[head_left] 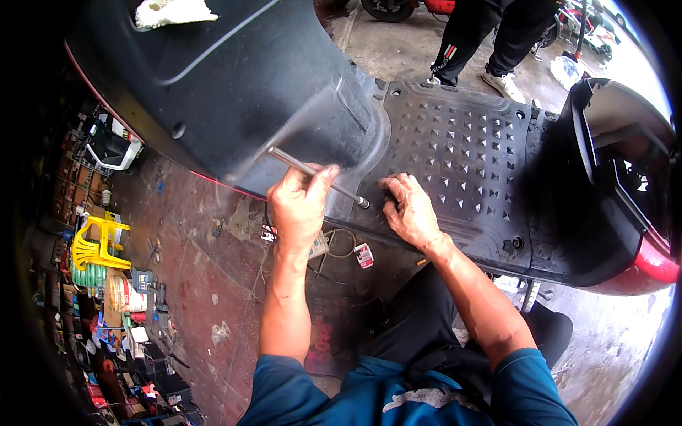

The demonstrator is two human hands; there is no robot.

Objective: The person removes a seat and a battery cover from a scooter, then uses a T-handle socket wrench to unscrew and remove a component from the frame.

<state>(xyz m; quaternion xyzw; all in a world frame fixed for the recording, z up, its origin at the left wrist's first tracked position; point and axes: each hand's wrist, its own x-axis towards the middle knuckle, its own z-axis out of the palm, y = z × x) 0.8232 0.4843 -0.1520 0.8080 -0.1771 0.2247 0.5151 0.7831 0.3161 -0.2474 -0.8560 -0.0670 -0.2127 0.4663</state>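
1. Between the two hands, a slim metal tool [316, 175] lies at a slant: a straight grey rod with a dull shine, its upper end pointing up and away to the left, its lower end, slightly thicker and darker, set against the edge of the scooter footboard [462, 153].
2. Left hand [298, 206]: closed around the middle of the rod, thumb and fingers wrapped over it.
3. Right hand [410, 211]: rests just beside the rod's lower tip, fingers bent and pressed on the footboard's near edge. Whether it pinches anything cannot be told.
4. Both hands sit close together, separated only by the tool's lower end.
5. Footboard, beyond the right hand: black, matte, covered in rows of small raised studs, with screw recesses near its corners.
6. Front panel [263, 78], above the left hand: smooth black plastic, dusty, with a red trim line along its lower edge.
7. Floor below the hands: loose wires and a small red-and-white part [364, 255].
8. Far left of the left hand: a yellow plastic stool [96, 245] among scattered shop clutter.
9. Beyond the footboard: another person's legs [490, 35] in dark trousers.
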